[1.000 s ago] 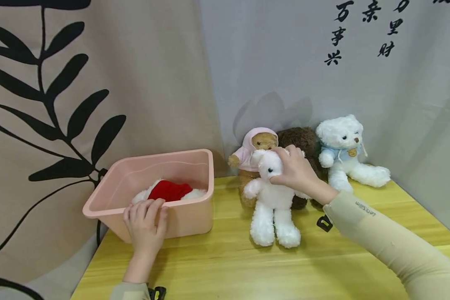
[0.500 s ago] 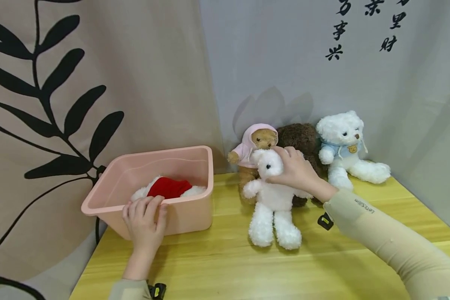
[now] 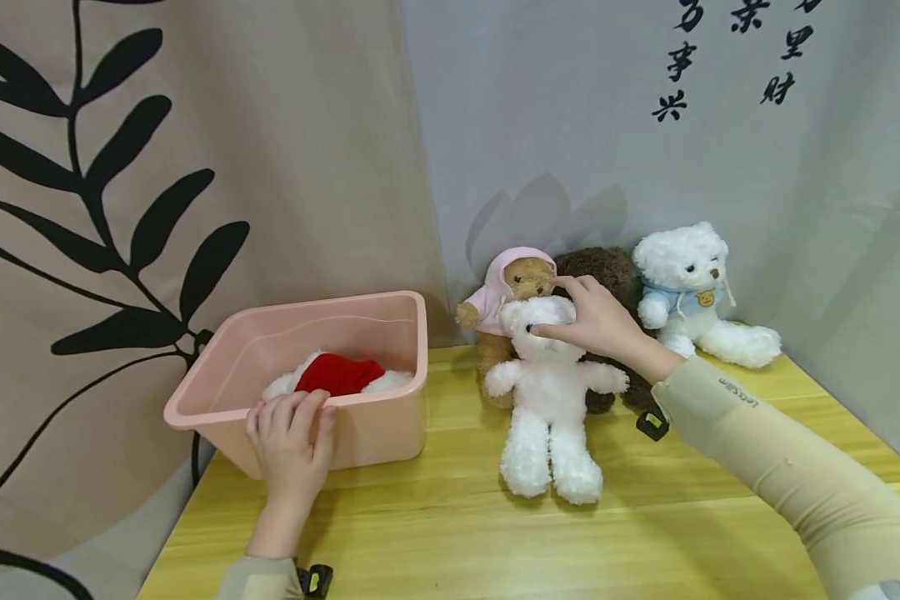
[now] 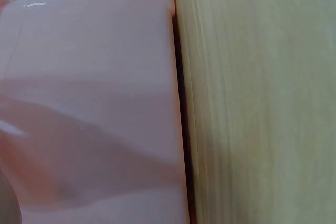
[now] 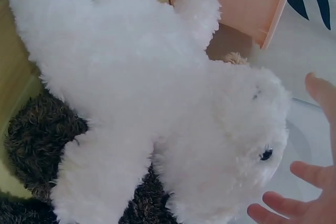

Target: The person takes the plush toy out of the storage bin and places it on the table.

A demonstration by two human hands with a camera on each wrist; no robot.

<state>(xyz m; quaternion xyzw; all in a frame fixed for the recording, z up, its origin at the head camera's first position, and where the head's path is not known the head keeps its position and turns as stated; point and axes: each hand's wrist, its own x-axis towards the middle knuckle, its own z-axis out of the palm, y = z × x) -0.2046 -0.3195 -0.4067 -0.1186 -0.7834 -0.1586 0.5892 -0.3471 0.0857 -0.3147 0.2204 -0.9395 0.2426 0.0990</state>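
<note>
My left hand (image 3: pixel 291 442) grips the front rim of a pink plastic bin (image 3: pixel 378 437), fingers over the edge and thumb on the outside. Inside the bin lies a white plush toy in red cloth (image 3: pixel 337 375), partly hidden by the front wall. A plain white teddy bear (image 3: pixel 549 392) leans back against other plush toys. Beside its head my right hand (image 3: pixel 600 321) is spread, with thumb and fingers apart. In the right wrist view, a gap shows between these fingers (image 5: pixel 310 174) and the teddy's head.
Behind the white teddy sit a tan bear in a pink hood (image 3: pixel 528 279) and a dark brown plush toy (image 3: pixel 600 271). A white bear in a blue top (image 3: pixel 686 292) sits to the right. All stand on a wooden table (image 3: pixel 450 542) before a curtain (image 3: pixel 330 167).
My right hand has loosened from the white teddy's head and lifted slightly up and right, uncovering more of the head and its arm. My left hand stays on the bin rim.
</note>
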